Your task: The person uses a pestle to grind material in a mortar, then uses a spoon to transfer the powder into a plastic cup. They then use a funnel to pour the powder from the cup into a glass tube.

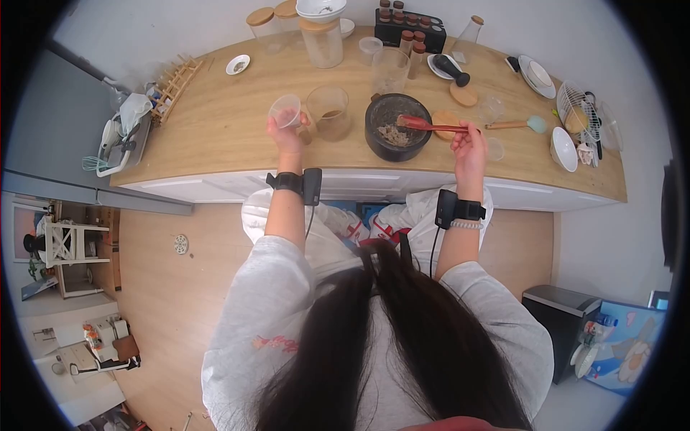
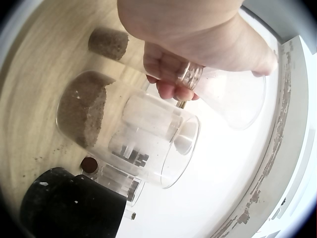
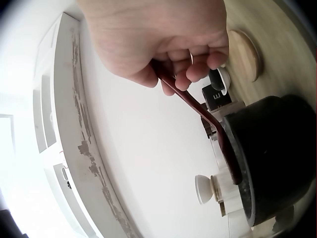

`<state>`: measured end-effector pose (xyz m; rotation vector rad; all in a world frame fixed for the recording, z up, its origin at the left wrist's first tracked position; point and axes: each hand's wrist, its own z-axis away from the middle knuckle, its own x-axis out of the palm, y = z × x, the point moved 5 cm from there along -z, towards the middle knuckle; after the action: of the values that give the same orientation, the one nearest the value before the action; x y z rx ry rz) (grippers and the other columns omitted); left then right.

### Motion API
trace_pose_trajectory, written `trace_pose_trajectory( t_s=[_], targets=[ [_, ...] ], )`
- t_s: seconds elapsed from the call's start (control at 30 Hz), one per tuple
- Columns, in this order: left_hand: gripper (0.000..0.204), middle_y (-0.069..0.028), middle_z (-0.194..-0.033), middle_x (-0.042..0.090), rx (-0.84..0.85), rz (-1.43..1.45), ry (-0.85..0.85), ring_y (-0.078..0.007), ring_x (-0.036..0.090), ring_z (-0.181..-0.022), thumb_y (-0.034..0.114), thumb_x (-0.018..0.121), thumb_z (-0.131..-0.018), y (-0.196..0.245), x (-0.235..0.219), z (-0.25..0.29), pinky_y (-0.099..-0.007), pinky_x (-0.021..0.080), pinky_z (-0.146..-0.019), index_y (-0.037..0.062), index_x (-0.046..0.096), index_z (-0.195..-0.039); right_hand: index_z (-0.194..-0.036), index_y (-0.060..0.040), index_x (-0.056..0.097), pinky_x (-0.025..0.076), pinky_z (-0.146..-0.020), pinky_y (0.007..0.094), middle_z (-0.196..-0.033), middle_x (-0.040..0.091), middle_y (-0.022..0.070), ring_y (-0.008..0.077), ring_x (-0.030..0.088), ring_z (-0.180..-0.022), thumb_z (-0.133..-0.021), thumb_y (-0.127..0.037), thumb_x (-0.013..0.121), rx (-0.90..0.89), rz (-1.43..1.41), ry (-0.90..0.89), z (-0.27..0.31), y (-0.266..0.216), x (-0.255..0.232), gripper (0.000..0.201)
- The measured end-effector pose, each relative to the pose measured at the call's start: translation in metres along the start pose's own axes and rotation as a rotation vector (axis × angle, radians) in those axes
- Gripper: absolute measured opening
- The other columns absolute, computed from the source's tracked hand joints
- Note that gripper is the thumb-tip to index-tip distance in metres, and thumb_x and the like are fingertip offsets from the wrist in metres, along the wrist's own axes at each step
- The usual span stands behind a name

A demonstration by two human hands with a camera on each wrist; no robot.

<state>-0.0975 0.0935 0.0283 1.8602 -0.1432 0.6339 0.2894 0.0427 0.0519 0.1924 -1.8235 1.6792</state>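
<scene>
My left hand (image 1: pixel 289 135) grips the neck of a slim clear glass bottle (image 2: pixel 109 43) with brown powder at its bottom. A clear funnel (image 2: pixel 235 96) sits at the bottle's mouth, wide end up. Beside it stands a wide glass jar (image 2: pixel 81 109) partly filled with brown powder. My right hand (image 1: pixel 468 147) holds a red spatula (image 3: pixel 198 106) by its handle. The spatula's blade reaches over the rim into a black stone mortar (image 1: pixel 399 149). Crumbly brownish material (image 1: pixel 394 134) lies inside the mortar.
Behind the mortar are a tall glass jar (image 1: pixel 390 70), a spice rack (image 1: pixel 410 32) and a black pestle (image 1: pixel 449 67) on a plate. Wooden lids (image 1: pixel 463 93), a pale spatula (image 1: pixel 535 124) and a white bowl (image 1: pixel 564 149) lie to the right. A small dish (image 1: pixel 238 65) is far left.
</scene>
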Motion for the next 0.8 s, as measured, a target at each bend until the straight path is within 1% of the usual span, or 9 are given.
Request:
trace_pose_trajectory(
  t_s=[0.13,0.23,0.43,0.53,0.8],
  targets=[
    [0.06,-0.0107,-0.061,0.051,-0.004,0.006,0.001,-0.0226,0.05,-0.057,0.054,0.022,-0.081,-0.0009,-0.0006,-0.0011,-0.0339,0.04,-0.055,0.0011,0.052,-0.081,-0.09,-0.0019,0.059,0.037,-0.05,0.0209,-0.066,0.053,0.0009,0.0081,0.049,-0.059,-0.089,-0.022,0.052,0.001,0.004,0.004,-0.0003,0.0003,-0.0003,0.022],
    [0.06,-0.0101,-0.06,0.052,0.008,0.022,-0.002,-0.0228,0.051,-0.056,0.056,0.024,-0.082,-0.0006,-0.0005,-0.0014,-0.0337,0.042,-0.055,0.0027,0.053,-0.078,-0.09,-0.0018,0.059,0.037,-0.05,0.0207,-0.066,0.053,0.0007,0.0078,0.049,-0.059,-0.089,-0.022,0.052,0.0,0.015,0.006,0.0006,-0.0001,0.0,0.022],
    [0.061,-0.0102,-0.059,0.052,0.015,0.003,-0.015,-0.0227,0.051,-0.056,0.056,0.024,-0.081,0.0018,0.0011,-0.0006,-0.0337,0.042,-0.055,0.0027,0.053,-0.077,-0.09,-0.0015,0.059,0.037,-0.05,0.0204,-0.065,0.053,0.0007,0.0078,0.049,-0.058,-0.089,-0.022,0.053,-0.005,0.027,-0.006,0.0005,-0.0003,0.0001,0.022],
    [0.061,-0.0104,-0.06,0.051,0.006,-0.02,-0.009,-0.0221,0.05,-0.056,0.053,0.021,-0.081,0.0045,0.0034,0.0008,-0.0337,0.041,-0.056,0.0009,0.052,-0.079,-0.09,-0.0013,0.059,0.037,-0.05,0.0204,-0.065,0.053,0.0008,0.0078,0.049,-0.058,-0.089,-0.022,0.053,-0.009,0.034,-0.006,0.0016,-0.0012,0.001,0.022],
    [0.062,-0.0106,-0.06,0.051,0.001,-0.007,0.007,-0.0226,0.05,-0.057,0.055,0.021,-0.081,-0.0005,-0.0004,-0.0008,-0.0337,0.041,-0.055,0.001,0.052,-0.078,-0.09,-0.0013,0.06,0.037,-0.051,0.0202,-0.066,0.053,0.0006,0.0077,0.049,-0.059,-0.089,-0.021,0.052,-0.008,0.033,0.005,0.0021,-0.0017,0.0006,0.021]
  ],
)
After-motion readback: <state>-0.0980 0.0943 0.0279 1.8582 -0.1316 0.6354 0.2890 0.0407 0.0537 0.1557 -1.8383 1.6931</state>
